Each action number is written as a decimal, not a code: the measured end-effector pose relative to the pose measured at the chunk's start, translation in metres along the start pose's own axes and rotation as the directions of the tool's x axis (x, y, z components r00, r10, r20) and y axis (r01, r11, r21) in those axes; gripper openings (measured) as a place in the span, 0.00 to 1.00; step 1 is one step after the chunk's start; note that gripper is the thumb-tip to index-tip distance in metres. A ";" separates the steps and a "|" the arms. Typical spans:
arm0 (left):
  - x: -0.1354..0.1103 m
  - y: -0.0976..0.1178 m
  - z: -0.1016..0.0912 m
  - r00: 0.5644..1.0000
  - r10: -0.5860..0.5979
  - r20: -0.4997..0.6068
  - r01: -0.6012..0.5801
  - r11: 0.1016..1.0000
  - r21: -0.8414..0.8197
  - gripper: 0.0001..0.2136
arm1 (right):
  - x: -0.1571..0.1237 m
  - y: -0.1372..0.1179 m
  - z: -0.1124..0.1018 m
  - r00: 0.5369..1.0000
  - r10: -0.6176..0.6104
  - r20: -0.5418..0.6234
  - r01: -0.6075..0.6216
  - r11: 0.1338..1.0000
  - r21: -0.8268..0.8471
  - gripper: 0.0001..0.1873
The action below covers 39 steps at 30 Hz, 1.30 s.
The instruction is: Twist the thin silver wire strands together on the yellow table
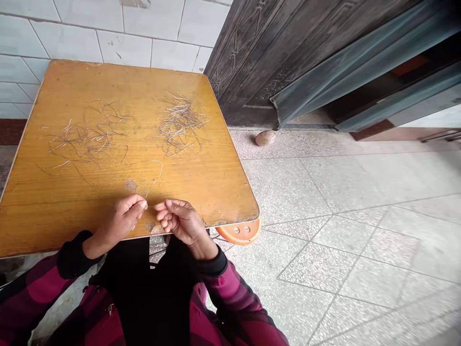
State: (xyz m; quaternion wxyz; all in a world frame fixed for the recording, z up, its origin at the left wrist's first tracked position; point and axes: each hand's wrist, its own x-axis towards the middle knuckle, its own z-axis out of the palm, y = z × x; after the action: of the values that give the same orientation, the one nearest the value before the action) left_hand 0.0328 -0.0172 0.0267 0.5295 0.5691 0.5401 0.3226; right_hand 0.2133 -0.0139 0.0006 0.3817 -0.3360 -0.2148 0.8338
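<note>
Near the front edge of the table, my left hand [127,214] pinches a thin piece of wire [158,170] between thumb and fingertips. The wire rises from that pinch and bends over at its top. A short end of it stretches sideways to my right hand [180,218], whose thumb and forefinger close on it while the other fingers curl. Further back on the right lies a pile of fairly straight thin wires [182,122]. Looser, curled wires [93,139] are scattered on the left.
The wooden table [144,86] has worn patches near its front edge and stands by a tiled wall [124,48]. An orange stool [248,230] shows under its right corner. A roundish object [265,138] lies on the floor near the dark door [245,91] and its curtain [317,86].
</note>
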 end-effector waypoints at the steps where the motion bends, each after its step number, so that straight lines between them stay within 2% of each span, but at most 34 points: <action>1: -0.001 0.000 0.000 1.000 0.000 0.003 0.000 1.000 0.023 0.14 | -0.001 0.000 0.000 1.000 -0.008 -0.006 0.008 1.000 -0.017 0.15; 6: -0.002 0.002 -0.005 0.999 0.012 0.041 -0.020 0.981 0.195 0.14 | -0.009 -0.008 -0.008 0.996 -0.062 -0.068 0.051 0.988 -0.148 0.16; 9: 0.002 0.004 -0.007 0.995 0.037 0.094 -0.067 0.937 0.342 0.15 | -0.010 -0.025 -0.020 0.977 -0.166 -0.133 0.124 0.953 -0.278 0.16; 11: 0.006 0.006 -0.006 0.991 0.050 0.121 -0.098 0.896 0.433 0.15 | -0.005 -0.039 -0.026 0.950 -0.272 -0.151 0.190 0.891 -0.411 0.16; 14: 0.014 0.010 -0.001 0.989 0.055 0.140 -0.124 0.825 0.551 0.14 | 0.012 -0.059 -0.028 0.923 -0.369 -0.107 0.215 0.727 -0.652 0.18; 17: 0.019 0.015 0.004 0.983 0.039 0.180 -0.143 0.778 0.612 0.14 | 0.035 -0.073 -0.027 0.945 -0.325 -0.029 0.186 0.609 -0.771 0.20; 20: 0.021 0.017 0.006 0.982 0.037 0.186 -0.149 0.760 0.633 0.14 | 0.052 -0.081 -0.027 0.970 -0.235 0.066 0.195 0.580 -0.791 0.20; 23: 0.021 0.016 0.006 0.981 0.064 0.185 -0.171 0.736 0.655 0.14 | 0.060 -0.083 -0.029 0.967 -0.233 0.105 0.216 0.524 -0.824 0.20; 25: 0.020 0.015 0.007 0.979 0.078 0.189 -0.188 0.708 0.681 0.14 | 0.062 -0.082 -0.029 0.944 -0.300 0.136 0.251 0.390 -0.886 0.19; 29: 0.020 0.010 0.005 0.977 0.095 0.191 -0.205 0.661 0.722 0.12 | 0.066 -0.075 -0.026 0.833 -0.457 0.313 0.335 -0.034 -0.942 0.15; 31: 0.020 0.008 0.001 0.977 0.124 0.174 -0.212 0.645 0.734 0.10 | 0.067 -0.071 -0.023 0.800 -0.477 0.363 0.327 -0.161 -0.931 0.13; 35: 0.018 0.003 -0.011 0.969 0.215 0.122 -0.231 0.607 0.760 0.08 | 0.066 -0.067 -0.020 0.797 -0.483 0.362 0.254 -0.277 -0.927 0.13; 39: 0.019 0.005 -0.023 0.928 0.351 0.122 -0.316 0.572 0.757 0.07 | 0.062 -0.072 -0.027 0.775 -0.522 0.357 0.239 -0.280 -0.930 0.11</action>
State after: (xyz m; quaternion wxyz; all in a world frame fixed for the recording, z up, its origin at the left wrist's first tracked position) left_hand 0.0166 0.0074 0.0328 0.1567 0.8232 0.5189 0.1689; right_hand 0.2381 0.0813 0.0020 0.2685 -0.4899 -0.8094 0.1813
